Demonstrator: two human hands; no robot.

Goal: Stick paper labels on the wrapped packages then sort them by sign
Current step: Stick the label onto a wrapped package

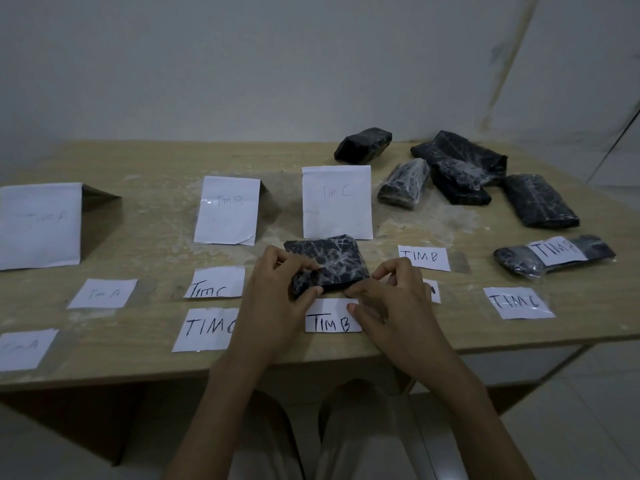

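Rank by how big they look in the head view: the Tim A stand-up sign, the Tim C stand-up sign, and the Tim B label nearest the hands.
1. Tim A sign, though it is cut off at the left edge.
2. Tim C sign.
3. Tim B label, clearly smallest, partly covered by the right hand.

The desk [138, 341] is viewed from one head-worn camera, aimed forward and down from close above its near edge

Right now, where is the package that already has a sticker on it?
In the head view, the labelled package lies at the table's right edge, between the loose TIM B label and TIM C label.
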